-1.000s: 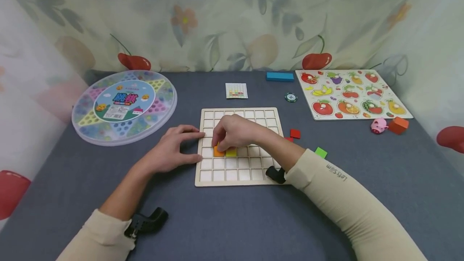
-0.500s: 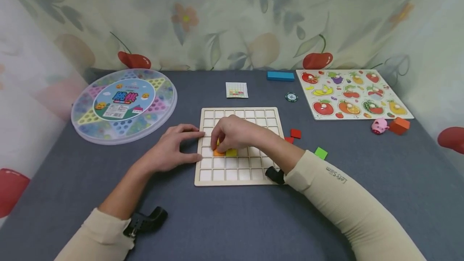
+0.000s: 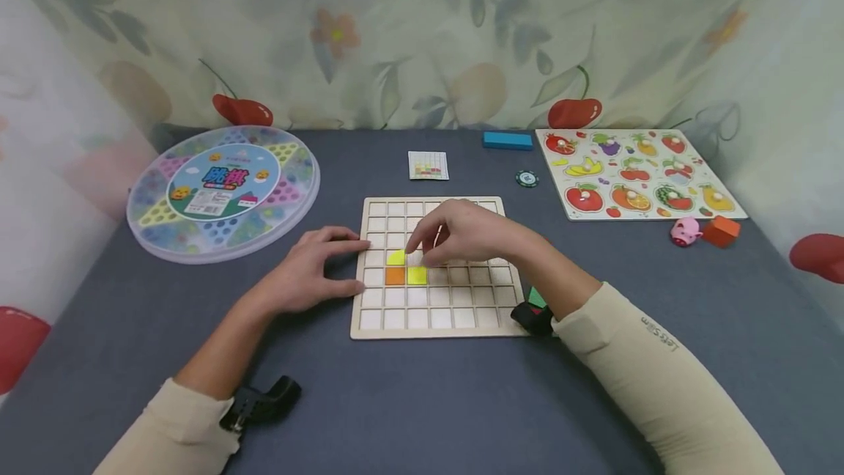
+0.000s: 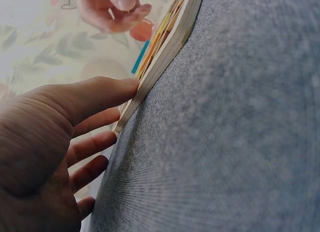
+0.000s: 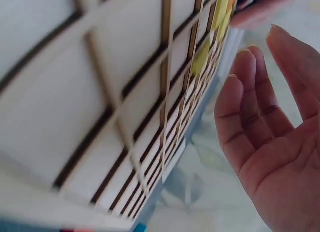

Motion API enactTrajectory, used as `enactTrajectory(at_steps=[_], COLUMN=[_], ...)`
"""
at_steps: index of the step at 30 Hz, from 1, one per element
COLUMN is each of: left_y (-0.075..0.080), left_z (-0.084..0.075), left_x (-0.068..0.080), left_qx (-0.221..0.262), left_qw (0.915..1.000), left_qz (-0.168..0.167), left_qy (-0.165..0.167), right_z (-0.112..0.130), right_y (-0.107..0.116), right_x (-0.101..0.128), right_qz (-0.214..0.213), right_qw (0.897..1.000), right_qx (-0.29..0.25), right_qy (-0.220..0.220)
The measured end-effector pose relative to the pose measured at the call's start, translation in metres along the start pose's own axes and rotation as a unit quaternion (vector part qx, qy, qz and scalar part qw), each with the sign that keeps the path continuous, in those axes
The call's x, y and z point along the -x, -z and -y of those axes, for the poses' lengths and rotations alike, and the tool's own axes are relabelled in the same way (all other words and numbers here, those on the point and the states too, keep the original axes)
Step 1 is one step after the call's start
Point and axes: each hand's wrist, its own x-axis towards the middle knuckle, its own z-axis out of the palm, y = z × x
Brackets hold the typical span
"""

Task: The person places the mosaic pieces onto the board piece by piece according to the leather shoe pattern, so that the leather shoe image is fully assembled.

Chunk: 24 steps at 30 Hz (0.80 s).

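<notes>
A wooden grid board [image 3: 435, 332] lies flat, with an orange tile [image 3: 395, 276] in one of its squares. One yellow tile [image 3: 396, 258] is in the square behind the orange one, and a second yellow tile [image 3: 417, 275] in the square to its right. My left hand [image 3: 313, 270] rests at the board's left edge, the thumb [image 4: 112, 90] touching the side in the left wrist view. Over the board, just right of the tiles, hovers my right hand [image 3: 468, 229]. Its fingers [image 5: 232, 99] are loosely bent, with nothing between them and the thumb.
A green tile [image 3: 537, 297] shows beside the right wrist. Behind the board lies a pattern card [image 3: 428, 166]. A round game board [image 3: 148, 237] is at left; at right are a fruit puzzle [image 3: 642, 174], poker chip [image 3: 527, 179], blue block [image 3: 508, 141], pig figure [image 3: 686, 231] and orange block [image 3: 721, 231].
My right hand has let go of the yellow tile behind the orange one and moved right and up, uncovering the tiles. The left hand stays at the board's edge.
</notes>
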Motion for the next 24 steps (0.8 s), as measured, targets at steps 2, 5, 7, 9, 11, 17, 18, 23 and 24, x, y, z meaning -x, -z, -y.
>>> enactTrajectory(at_steps=[2,5,7,9,11,17,18,23,24], left_y=[0.000,0.000,0.000,0.000,0.000,-0.001,-0.001,-0.001,-0.001], left_z=[0.001,0.002,0.003,0.004,0.004,0.003,0.003,0.002,0.002], left_x=[0.000,0.001,0.001,0.001,0.001,0.001,0.001,0.000,0.000], left_qx=[-0.001,0.000,-0.001,-0.001,-0.002,-0.004,-0.004,-0.004,-0.004], left_qw=[1.0000,1.0000,1.0000,1.0000,1.0000,1.0000,1.0000,1.0000,1.0000], left_qz=[0.001,0.000,-0.001,-0.002,-0.002,0.000,0.000,-0.001,-0.001], left_qy=[0.002,0.004,0.002,0.001,0.002,0.008,0.007,-0.002,-0.003], right_z=[-0.004,-0.008,-0.011,-0.014,-0.018,-0.031,-0.034,-0.049,-0.052], right_y=[0.004,0.011,0.015,0.019,0.022,0.032,0.034,0.041,0.042], right_x=[0.006,0.014,0.019,0.024,0.030,0.047,0.050,0.066,0.069], right_qz=[-0.005,-0.009,-0.013,-0.017,-0.021,-0.039,-0.043,-0.060,-0.063], right_qw=[1.000,1.000,1.000,1.000,0.999,0.998,0.998,0.995,0.995], right_qx=[-0.002,-0.004,-0.004,-0.005,-0.006,-0.007,-0.007,-0.014,-0.017], right_qy=[0.000,-0.005,-0.012,-0.018,-0.025,-0.048,-0.053,-0.073,-0.077])
